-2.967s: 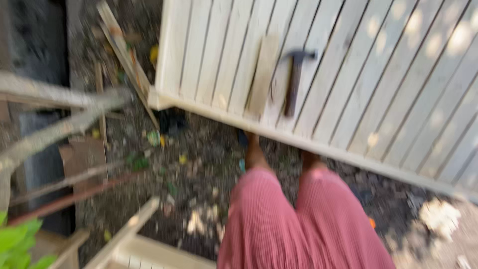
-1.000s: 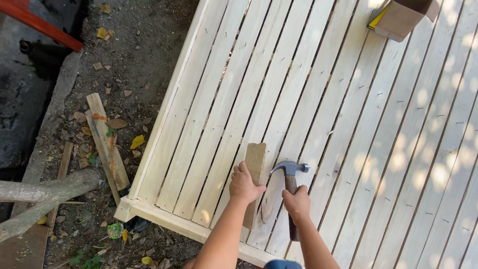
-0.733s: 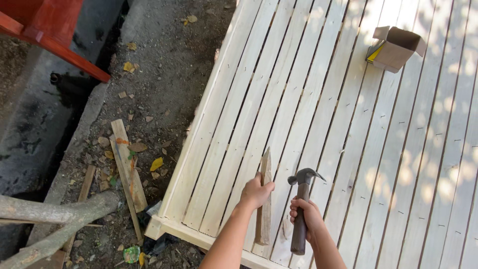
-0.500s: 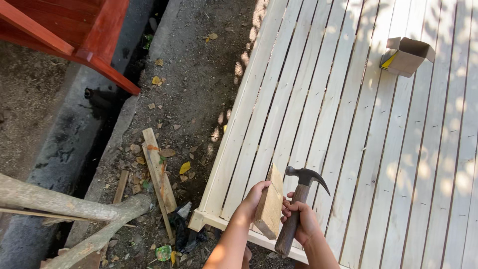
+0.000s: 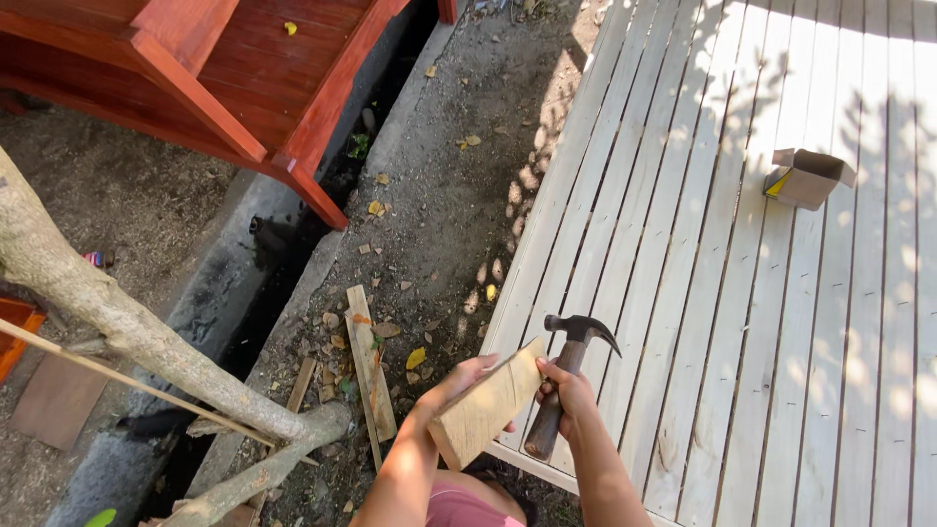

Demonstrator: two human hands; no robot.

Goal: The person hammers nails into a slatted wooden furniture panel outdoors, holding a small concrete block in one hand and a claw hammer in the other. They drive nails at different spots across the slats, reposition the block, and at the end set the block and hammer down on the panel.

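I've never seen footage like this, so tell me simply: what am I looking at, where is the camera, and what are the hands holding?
The camera sits on a person's head and looks down at their own two bare hands. The left hand holds a short pale wood block. The right hand grips the handle of a claw hammer. Beneath them lies a panel of pale wooden slats with a small open cardboard box on it. Left of it are dirt ground, a loose plank, a branch and red wooden furniture.
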